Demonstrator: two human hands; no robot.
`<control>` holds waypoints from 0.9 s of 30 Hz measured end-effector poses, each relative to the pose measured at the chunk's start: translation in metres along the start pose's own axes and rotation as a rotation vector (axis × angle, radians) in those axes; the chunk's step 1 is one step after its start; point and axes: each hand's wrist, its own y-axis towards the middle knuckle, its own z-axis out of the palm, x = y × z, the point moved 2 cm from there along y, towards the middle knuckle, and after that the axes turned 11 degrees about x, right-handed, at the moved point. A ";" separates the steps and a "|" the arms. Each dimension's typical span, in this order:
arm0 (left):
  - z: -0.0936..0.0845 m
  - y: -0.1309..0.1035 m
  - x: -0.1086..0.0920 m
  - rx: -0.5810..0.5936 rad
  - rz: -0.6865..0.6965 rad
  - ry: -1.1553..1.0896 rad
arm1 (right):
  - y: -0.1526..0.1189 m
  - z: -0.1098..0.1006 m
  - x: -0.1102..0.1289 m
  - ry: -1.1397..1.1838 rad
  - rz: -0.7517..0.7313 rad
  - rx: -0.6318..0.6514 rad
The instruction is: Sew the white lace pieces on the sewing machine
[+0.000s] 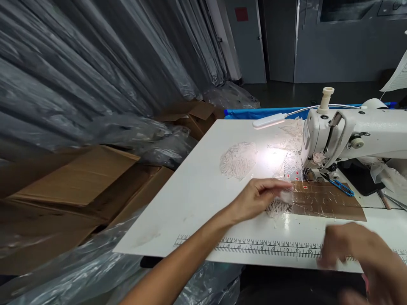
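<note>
My left hand (pixel 259 195) is closed in a pinch on a pale lace piece (pixel 277 207) with a stringy fringe, just in front of the sewing machine's (pixel 321 135) needle area. Brown sheeting (pixel 330 201), strewn with thread ends, covers the machine bed beside those fingers. My right hand (pixel 352 250) is over the table's front edge at the lower right, smeared by motion, so its grip cannot be made out. A round heap of pale fringed lace (pixel 239 161) lies left of the machine, and more lace (pixel 291 135) is behind the needle.
Blue thread snips (pixel 341 186) rest by the machine bed. A small white lamp (pixel 269 121) lights the white table (pixel 190 203). A printed ruler (pixel 263 248) runs along its front edge. Open cardboard boxes (pixel 76 178) and clear plastic stand to the left.
</note>
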 end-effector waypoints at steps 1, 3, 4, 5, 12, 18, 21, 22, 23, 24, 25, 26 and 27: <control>0.011 -0.001 -0.010 0.093 0.077 -0.024 | 0.007 0.001 -0.010 0.047 0.044 -0.016; 0.029 -0.004 -0.028 0.246 0.197 -0.018 | 0.018 0.004 -0.031 0.297 0.157 -0.042; 0.035 -0.005 -0.036 0.300 0.237 -0.010 | 0.020 0.007 -0.039 0.432 0.191 -0.003; 0.037 -0.007 -0.042 0.314 0.257 0.000 | 0.020 0.011 -0.046 0.572 0.217 0.074; 0.020 -0.015 -0.042 0.229 0.111 -0.028 | -0.002 0.030 -0.065 0.940 0.490 0.448; 0.015 -0.015 -0.012 0.079 -0.113 -0.063 | 0.012 0.041 -0.078 1.069 0.647 0.583; 0.009 -0.006 0.005 0.054 -0.256 -0.045 | 0.023 0.042 -0.095 0.920 0.681 0.500; 0.006 -0.002 0.009 0.055 -0.294 -0.014 | 0.026 0.042 -0.101 0.844 0.691 0.457; 0.003 0.001 0.013 0.063 -0.320 0.036 | 0.028 0.041 -0.108 0.749 0.705 0.410; 0.001 0.005 0.016 0.079 -0.330 0.110 | 0.030 0.041 -0.113 0.641 0.720 0.367; -0.003 0.009 0.018 0.098 -0.328 0.215 | 0.032 0.040 -0.118 0.533 0.734 0.329; -0.007 0.013 0.021 0.112 -0.319 0.344 | 0.034 0.040 -0.121 0.439 0.741 0.295; -0.013 0.016 0.023 0.115 -0.311 0.484 | 0.035 0.040 -0.123 0.367 0.741 0.266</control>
